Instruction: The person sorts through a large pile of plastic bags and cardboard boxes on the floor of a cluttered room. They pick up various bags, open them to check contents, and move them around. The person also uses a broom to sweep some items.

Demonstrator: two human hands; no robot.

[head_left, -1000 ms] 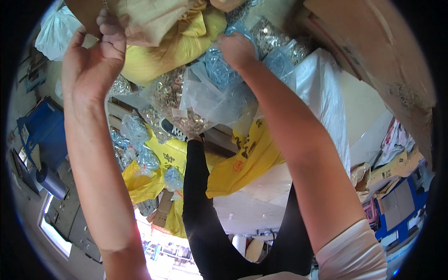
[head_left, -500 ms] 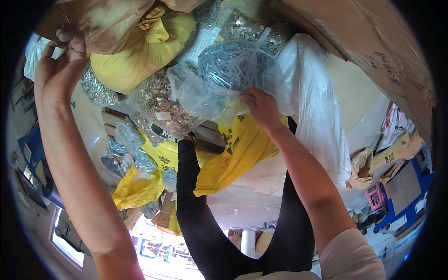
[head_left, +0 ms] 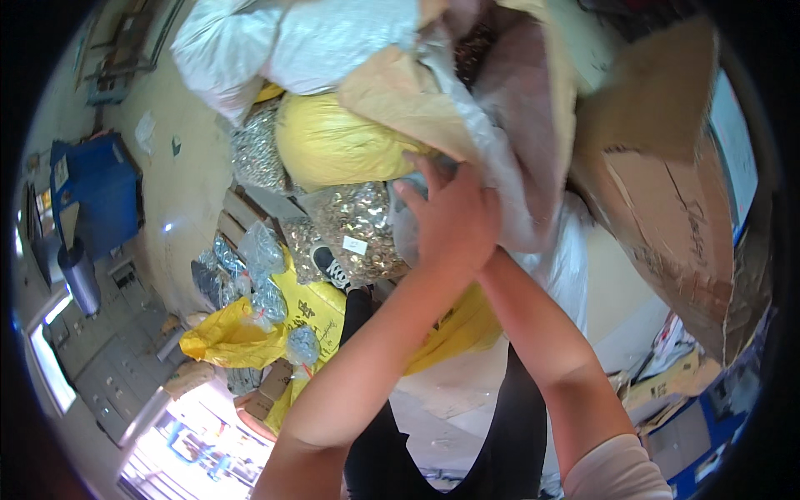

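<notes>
My left hand (head_left: 457,212) reaches across my right forearm (head_left: 542,325). Its thumb and forefinger are spread beside the yellow sack (head_left: 329,142) and the brown paper flap (head_left: 408,100) of a large lined sack (head_left: 525,125). Nothing shows between those fingers. My right hand is hidden behind the left one, so its grip cannot be seen. Just left of the hands rests a clear bag of small metal parts (head_left: 354,221) with a white label. A bit of clear plastic (head_left: 404,221) shows under my left hand.
White sacks (head_left: 342,42) lie at the far side. A large cardboard box (head_left: 667,192) stands at the right. Yellow bags (head_left: 237,333) and small clear bags (head_left: 262,250) lie at the left, near my sneaker (head_left: 332,265). A blue bin (head_left: 96,196) is farther left.
My left hand has come from the far left over to my right arm. The view has shifted, and the lined sack with its paper flap now covers the bag of clear strips.
</notes>
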